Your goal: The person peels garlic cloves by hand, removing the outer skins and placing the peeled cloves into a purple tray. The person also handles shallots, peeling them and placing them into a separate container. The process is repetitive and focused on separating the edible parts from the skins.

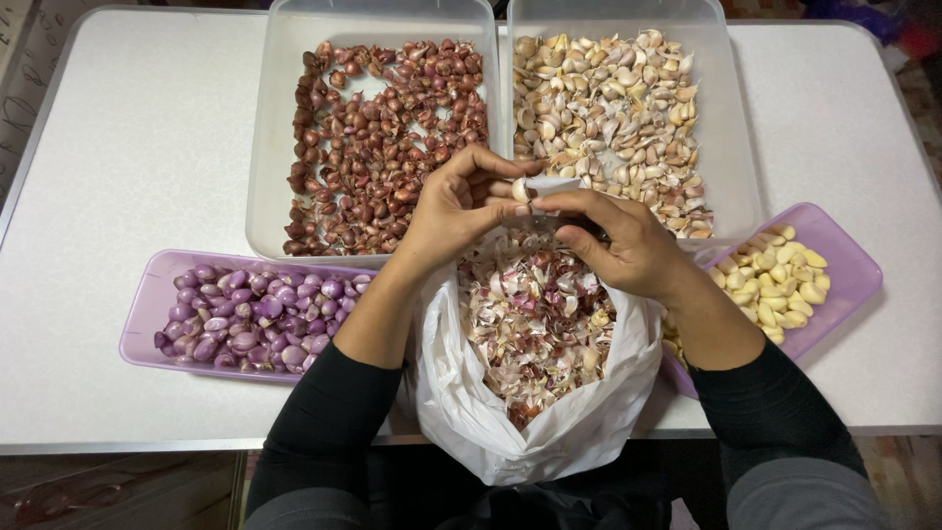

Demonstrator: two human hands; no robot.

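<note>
A: What do we have around us on the white bench (118,147)?

B: Two clear plastic tubs at the far side: the left tub (270,147) holds unpeeled reddish-brown shallots (378,128), the right tub (731,128) holds unpeeled garlic cloves in papery, pale tan skins (613,98). Nearer us, a lilac tray on the left (147,294) carries glossy purple peeled shallots (255,314); a second lilac tray on the right (844,255) carries smooth yellow peeled garlic (780,280), partly hidden by our right forearm.

A: And what sits between us and the tubs?

B: A thin, crinkled white plastic bag (471,412), open at the bench's near edge, full of flaky pink and cream peelings (535,314).

A: Where is the clove?

B: Above the bag's mouth, pinched between both hands. The garlic clove (520,189) looks small, rounded and pale, mostly covered by fingers. Our left hand (456,211) keeps a narrow grip on it, and our right hand (628,245) pinches at its loose whitish skin.
</note>
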